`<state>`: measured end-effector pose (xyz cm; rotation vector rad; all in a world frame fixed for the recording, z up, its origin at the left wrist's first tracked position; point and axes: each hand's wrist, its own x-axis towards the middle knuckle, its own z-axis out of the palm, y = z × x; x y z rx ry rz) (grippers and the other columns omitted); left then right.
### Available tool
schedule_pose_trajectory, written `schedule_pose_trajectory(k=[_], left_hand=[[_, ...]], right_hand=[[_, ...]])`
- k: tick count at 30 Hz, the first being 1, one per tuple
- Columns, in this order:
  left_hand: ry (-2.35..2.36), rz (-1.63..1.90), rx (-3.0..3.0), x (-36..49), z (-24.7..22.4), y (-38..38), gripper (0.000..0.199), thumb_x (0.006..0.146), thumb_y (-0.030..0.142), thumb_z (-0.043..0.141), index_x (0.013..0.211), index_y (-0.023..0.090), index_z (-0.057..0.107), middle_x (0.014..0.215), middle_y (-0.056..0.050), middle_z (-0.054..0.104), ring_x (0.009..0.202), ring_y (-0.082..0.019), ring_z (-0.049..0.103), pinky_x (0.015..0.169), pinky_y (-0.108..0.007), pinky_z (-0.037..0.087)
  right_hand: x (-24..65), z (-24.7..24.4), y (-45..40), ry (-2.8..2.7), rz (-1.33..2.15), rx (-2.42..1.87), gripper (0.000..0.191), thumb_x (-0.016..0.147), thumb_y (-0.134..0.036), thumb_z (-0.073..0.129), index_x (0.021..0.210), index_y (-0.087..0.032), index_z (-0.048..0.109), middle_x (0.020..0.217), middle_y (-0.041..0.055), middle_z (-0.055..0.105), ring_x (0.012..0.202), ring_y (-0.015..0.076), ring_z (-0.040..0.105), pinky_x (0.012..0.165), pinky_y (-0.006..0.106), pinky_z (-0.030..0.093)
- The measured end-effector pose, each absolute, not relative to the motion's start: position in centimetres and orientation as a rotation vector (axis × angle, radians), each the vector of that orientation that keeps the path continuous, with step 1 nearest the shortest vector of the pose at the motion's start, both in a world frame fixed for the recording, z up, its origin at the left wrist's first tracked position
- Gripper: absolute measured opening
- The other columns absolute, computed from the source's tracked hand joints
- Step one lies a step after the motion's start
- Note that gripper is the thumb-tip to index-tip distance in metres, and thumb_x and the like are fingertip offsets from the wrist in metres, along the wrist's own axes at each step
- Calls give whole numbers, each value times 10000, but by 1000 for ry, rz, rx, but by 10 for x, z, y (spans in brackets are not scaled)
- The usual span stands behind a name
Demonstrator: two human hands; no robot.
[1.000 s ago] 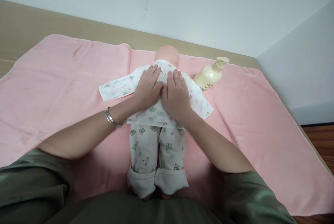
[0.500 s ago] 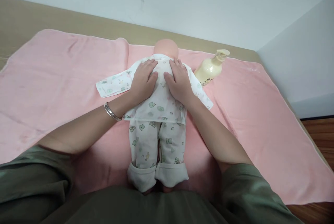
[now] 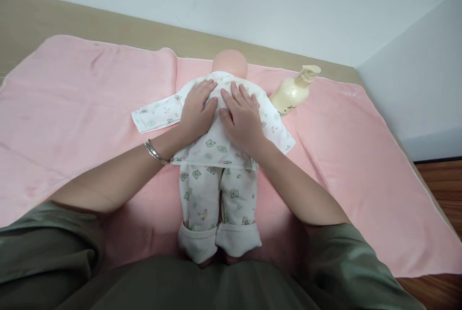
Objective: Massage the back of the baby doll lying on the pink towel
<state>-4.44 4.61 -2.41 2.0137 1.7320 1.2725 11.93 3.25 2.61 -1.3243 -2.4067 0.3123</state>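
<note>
A baby doll (image 3: 230, 62) lies stretched out in front of me, its bald head at the far end and its feet near my body. It wears a white top (image 3: 212, 148) with green animal prints and matching trousers (image 3: 236, 194) with turned-up cuffs. My left hand (image 3: 198, 111) rests flat on the left of the upper torso, its fingers pointing toward the head. On the other side, my right hand (image 3: 242, 120) lies on the top with its fingers spread. Neither hand grips anything. The doll's face is not visible.
A pink blanket (image 3: 90, 108) lies under the doll on a tan surface (image 3: 108, 23). A pale yellow pump bottle (image 3: 291, 92) stands beside the doll's right-hand sleeve. White walls (image 3: 270, 2) rise behind and at the right; wooden floor (image 3: 438, 185) shows at the lower right.
My right hand has shifted slightly left and inward over the top, and its fingers have spread. My left hand stays in nearly the same place. The view has moved a little.
</note>
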Motion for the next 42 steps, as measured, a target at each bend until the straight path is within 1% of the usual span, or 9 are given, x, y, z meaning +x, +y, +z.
schedule_pose_trajectory(k=[6, 11, 17, 23, 27, 32, 35, 38, 42], left_hand=[[1725, 1289, 1984, -44, -21, 44, 441, 984, 327, 395, 1343, 240, 635, 1490, -52, 629, 1429, -223, 545, 1284, -439, 404], [1719, 1276, 1965, -44, -21, 44, 442, 969, 327, 415, 1334, 232, 645, 1488, -53, 631, 1444, -241, 530, 1297, -459, 384], [1717, 1280, 1997, -45, -22, 44, 437, 984, 324, 397, 1350, 255, 627, 1488, -40, 627, 1444, -233, 529, 1299, -458, 391], [1731, 1245, 1949, -44, -20, 44, 471, 939, 273, 417, 1351, 206, 637, 1503, -71, 615, 1460, -254, 513, 1313, -460, 358], [1731, 1252, 1943, -44, -19, 44, 487, 941, 289, 404, 1368, 206, 623, 1504, -67, 614, 1458, -244, 516, 1307, -450, 364], [1721, 1283, 1946, -44, -21, 44, 464, 939, 298, 412, 1341, 239, 637, 1487, -44, 631, 1442, -232, 530, 1300, -452, 374], [1711, 1278, 1948, -44, -21, 43, 476, 934, 291, 414, 1350, 218, 633, 1491, -59, 627, 1449, -248, 523, 1309, -463, 358], [1681, 1292, 1918, -45, -20, 43, 490, 921, 271, 437, 1359, 172, 634, 1491, -96, 622, 1459, -271, 515, 1313, -464, 349], [1614, 1361, 1811, -50, -22, 48, 460, 896, 229, 484, 1316, 244, 672, 1468, -29, 647, 1456, -248, 518, 1324, -444, 339]], right_hand=[[118, 38, 25, -2376, 248, -1289, 548, 1021, -246, 372, 1567, -251, 421, 1737, 28, 237, 1641, 279, 131, 1336, 608, 155], [118, 27, 31, -2397, 270, -1325, 549, 1002, -248, 368, 1541, -212, 466, 1713, 70, 305, 1633, 334, 148, 1310, 691, 134], [127, 48, 35, -2360, 115, -1215, 521, 1056, -320, 296, 1545, -273, 467, 1717, -7, 289, 1640, 311, 120, 1326, 656, 98], [124, 28, 51, -2405, 235, -1334, 585, 1039, -424, 412, 1577, -193, 406, 1737, 82, 234, 1638, 385, 31, 1309, 702, 74], [123, 31, 53, -2404, 262, -1341, 643, 1031, -469, 476, 1606, -218, 333, 1743, 85, 208, 1637, 395, 6, 1302, 717, 85], [120, 41, 41, -2360, 178, -1378, 647, 1026, -340, 506, 1617, -167, 307, 1755, 99, 152, 1641, 367, 19, 1342, 617, 117], [116, 29, 40, -2407, 243, -1334, 568, 1021, -330, 476, 1572, -218, 397, 1728, 77, 257, 1638, 347, 100, 1323, 667, 135], [116, 22, 46, -2444, 310, -1319, 557, 1000, -297, 486, 1545, -190, 438, 1723, 98, 267, 1630, 350, 150, 1316, 679, 162], [127, 44, 54, -2379, 189, -1369, 621, 934, -140, 499, 1550, -161, 429, 1745, 92, 200, 1641, 335, 98, 1349, 586, 183]])
